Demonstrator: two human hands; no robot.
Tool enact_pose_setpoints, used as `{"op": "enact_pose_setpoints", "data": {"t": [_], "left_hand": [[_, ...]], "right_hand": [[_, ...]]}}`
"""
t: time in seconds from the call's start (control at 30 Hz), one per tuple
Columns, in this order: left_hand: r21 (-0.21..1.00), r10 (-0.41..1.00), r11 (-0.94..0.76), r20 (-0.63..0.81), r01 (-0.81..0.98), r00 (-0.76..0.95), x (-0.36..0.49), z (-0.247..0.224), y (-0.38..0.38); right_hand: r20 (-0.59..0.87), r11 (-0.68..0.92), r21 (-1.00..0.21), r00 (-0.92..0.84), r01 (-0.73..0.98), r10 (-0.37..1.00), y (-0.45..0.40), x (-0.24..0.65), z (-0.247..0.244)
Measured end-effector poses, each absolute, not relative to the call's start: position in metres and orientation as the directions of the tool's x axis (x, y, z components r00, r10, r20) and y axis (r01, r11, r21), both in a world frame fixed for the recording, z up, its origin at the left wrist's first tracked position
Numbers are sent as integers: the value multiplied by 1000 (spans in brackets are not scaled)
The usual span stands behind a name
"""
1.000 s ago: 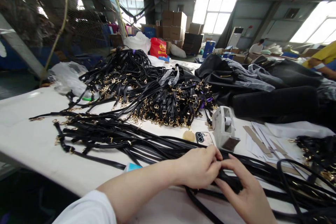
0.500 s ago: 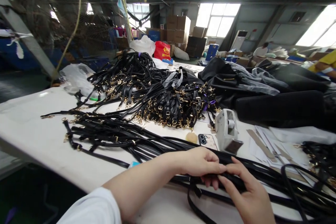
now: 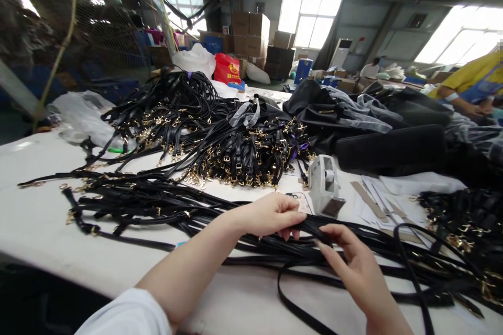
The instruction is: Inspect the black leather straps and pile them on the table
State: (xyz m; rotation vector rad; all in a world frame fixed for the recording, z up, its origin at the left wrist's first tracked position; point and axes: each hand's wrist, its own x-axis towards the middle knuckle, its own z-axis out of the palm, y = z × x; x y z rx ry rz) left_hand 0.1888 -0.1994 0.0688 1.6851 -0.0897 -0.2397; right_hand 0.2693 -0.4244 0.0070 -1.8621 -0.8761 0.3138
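Left hand (image 3: 271,214) pinches a black strap (image 3: 310,226) between thumb and fingers; right hand (image 3: 353,267) has its fingertips curled narrow on the same strap just beside it, at the table's (image 3: 43,230) near edge. The strap lies atop a loose bundle of straps (image 3: 157,204), so a pull would likely drag neighbours along or snag a gold clasp. A loop (image 3: 298,309) hangs toward the edge and may slip off. Phone (image 3: 301,200) and tape dispenser (image 3: 324,186) sit close behind, easily knocked. Red bag (image 3: 227,69) carries yellow print, unreadable; no other writing legible.
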Motion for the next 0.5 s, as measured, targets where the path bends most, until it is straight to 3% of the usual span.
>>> {"op": "enact_pose_setpoints", "data": {"t": [0.1, 0.23, 0.3, 0.4, 0.5], "left_hand": [[914, -231, -405, -85, -16, 969, 186, 70, -205], [831, -283, -524, 38, -188, 958, 179, 80, -197], [799, -222, -579, 34, -160, 974, 177, 85, -186], [658, -108, -748, 15, -91, 994, 176, 85, -167], [584, -128, -808, -35, -83, 991, 179, 81, -157]], "right_hand": [[8, -277, -863, 560, 423, 829, -408, 259, 31], [31, -222, -875, 507, 431, 862, -391, 260, 57], [67, -170, -897, 505, 408, 860, -387, 269, 60], [80, -133, -936, 564, 326, 822, -383, 281, 46], [63, -182, -938, 662, 295, 746, -384, 287, 25]]}}
